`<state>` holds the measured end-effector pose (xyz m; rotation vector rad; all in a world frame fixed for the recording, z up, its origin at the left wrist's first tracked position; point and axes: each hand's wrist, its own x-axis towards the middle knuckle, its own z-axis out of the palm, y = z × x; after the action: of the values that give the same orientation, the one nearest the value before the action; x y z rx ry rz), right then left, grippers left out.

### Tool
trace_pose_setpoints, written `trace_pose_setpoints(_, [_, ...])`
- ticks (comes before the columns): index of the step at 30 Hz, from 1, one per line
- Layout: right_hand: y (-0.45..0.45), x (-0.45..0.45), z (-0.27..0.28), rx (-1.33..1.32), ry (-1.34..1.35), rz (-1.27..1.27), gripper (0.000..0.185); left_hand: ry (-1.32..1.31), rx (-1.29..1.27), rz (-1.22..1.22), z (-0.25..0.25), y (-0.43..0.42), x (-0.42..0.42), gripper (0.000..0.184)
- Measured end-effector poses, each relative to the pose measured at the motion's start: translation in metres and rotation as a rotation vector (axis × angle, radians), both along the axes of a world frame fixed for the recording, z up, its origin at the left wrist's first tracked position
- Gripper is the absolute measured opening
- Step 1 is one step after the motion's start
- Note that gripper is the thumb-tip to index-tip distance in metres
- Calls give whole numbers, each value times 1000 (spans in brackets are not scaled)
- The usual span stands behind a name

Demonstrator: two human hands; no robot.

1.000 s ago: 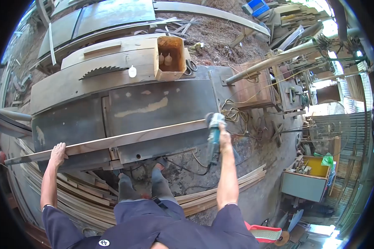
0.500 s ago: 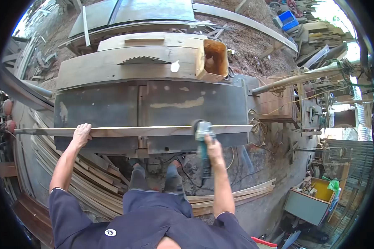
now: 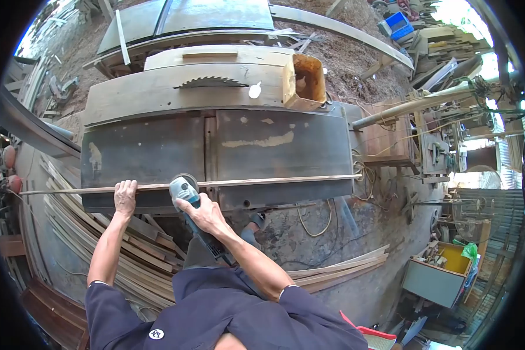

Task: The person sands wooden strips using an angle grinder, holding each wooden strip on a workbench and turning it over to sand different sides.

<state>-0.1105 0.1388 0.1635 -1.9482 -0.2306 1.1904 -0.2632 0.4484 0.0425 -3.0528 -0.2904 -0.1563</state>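
A long, thin wooden strip lies across the dark metal machine table, its left end reaching past the table edge. My left hand is closed over the strip left of the middle, fingers on top. My right hand grips an angle grinder by its body. The grinder's round disc head is over the strip, just right of my left hand. Whether the disc touches the wood I cannot tell.
Beyond the metal table, a saw blade sticks up through a wooden top. An open wooden box stands beside it. Long strips lie on the floor at left, more at right. A grey cabinet stands at lower right.
The grinder and my right hand have moved left along the strip, close to my left hand. The strip now shows a narrower face. My left hand has shifted slightly right and down.
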Motion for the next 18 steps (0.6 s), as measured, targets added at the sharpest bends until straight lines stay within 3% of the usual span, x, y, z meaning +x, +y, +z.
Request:
trace_pose_setpoints(2, [-36,9,7,-26,-3,-72,93,-10,0,0,0,-1,-1,5])
trace_pose_setpoints(6, [-134,37,4,-117,-76,-300,84,0,24,9,-5,0,-3,6])
trace_pose_setpoints(10, [-262,81,-53,-40,-262,-617,65,12,66,61,-11,-2,-4,10])
trace_pose_setpoints(12, [-318,113,-53,39,-138,-847,61,44,78,76,-16,1,-5,12])
trace_pose_setpoints(13, [-335,130,-22,43,-53,-929,61,27,82,79,-20,3,-7,13])
trace_pose_setpoints(18, [-459,219,-47,121,-42,-1173,66,61,62,108,-24,5,-6,21])
